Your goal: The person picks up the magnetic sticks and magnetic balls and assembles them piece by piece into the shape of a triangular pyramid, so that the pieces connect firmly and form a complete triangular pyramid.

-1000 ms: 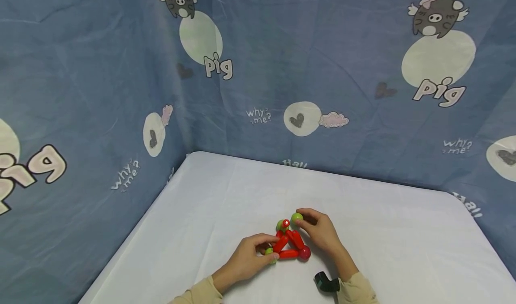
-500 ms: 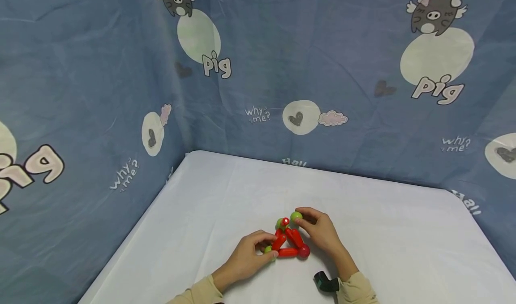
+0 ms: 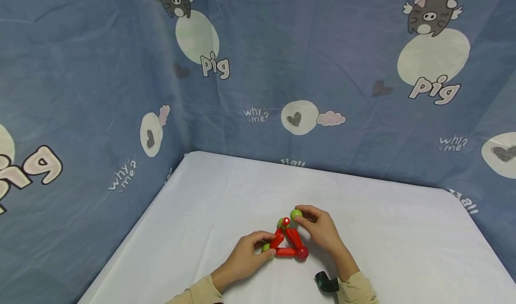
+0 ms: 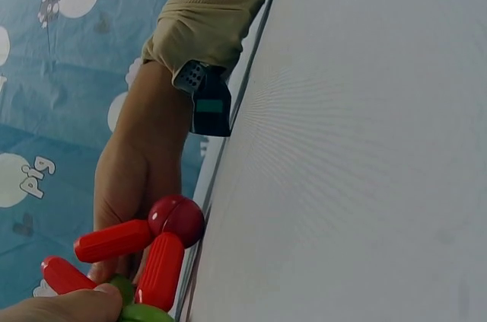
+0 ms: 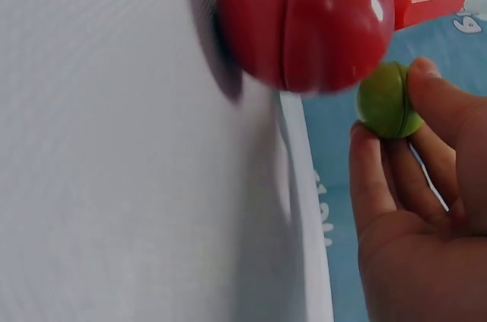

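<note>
In the head view, red rods and balls form a small triangular frame on the white table. My left hand [image 3: 246,254] grips its left corner, thumb and fingers around a green ball [image 3: 265,247] and the ends of red rods [image 3: 285,252]. A dark red ball [image 3: 302,253] makes the right corner. At the far corner sits another green ball [image 3: 281,224], with a red rod [image 3: 286,220] pointing up toward the camera. My right hand [image 3: 320,230] pinches a separate green ball [image 5: 384,101] between thumb and fingers, just right of that far corner. Left fingertips are partly hidden.
A black camera [image 3: 325,282] is strapped at the right wrist, near the tan sleeve [image 3: 356,289]. White cloth covers the table [image 3: 225,192]. Blue patterned curtains [image 3: 250,80] stand behind and to the left.
The head view has shifted slightly. The left hand and the frame's left corner have moved a little; the right hand keeps its pinch on the green ball in nearly the same place.
</note>
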The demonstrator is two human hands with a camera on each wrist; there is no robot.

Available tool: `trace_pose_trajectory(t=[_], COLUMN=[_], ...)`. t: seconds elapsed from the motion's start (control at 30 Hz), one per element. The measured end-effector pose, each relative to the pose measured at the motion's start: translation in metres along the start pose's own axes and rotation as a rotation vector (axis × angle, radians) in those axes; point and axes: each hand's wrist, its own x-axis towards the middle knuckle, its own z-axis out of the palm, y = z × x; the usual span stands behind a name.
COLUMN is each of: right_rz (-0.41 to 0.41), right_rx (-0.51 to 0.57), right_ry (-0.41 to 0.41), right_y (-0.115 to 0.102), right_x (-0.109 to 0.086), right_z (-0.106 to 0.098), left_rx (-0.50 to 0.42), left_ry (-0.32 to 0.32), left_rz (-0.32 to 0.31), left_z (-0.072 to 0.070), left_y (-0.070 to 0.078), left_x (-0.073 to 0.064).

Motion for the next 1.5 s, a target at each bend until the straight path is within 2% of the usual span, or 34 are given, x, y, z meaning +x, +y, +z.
trace_pose_trajectory(t=[0.67, 0.97, 1.23, 1.5], right_rz=[-0.05, -0.122, -0.126, -0.129], right_rx=[0.063, 0.075, 0.058, 0.033], right_ry=[-0.016, -0.071, -0.1, -0.116], right_y=[-0.024, -0.04, -0.045, -0.047], right_x=[-0.007, -0.015, -0.017, -0.018], right_z=[-0.01, -0.016, -0.014, -0.01], left_rx=[-0.071, -0.082, -0.097, -0.045], left_ry=[0.039, 0.052, 0.046, 0.042], left_rz=[-0.003, -0.031, -0.03, -0.032], left_z=[0.001, 0.001, 0.0, 0.0], left_y=[0.002, 0.0, 0.001, 0.0], left_x=[0.001, 0.003, 0.003, 0.003])
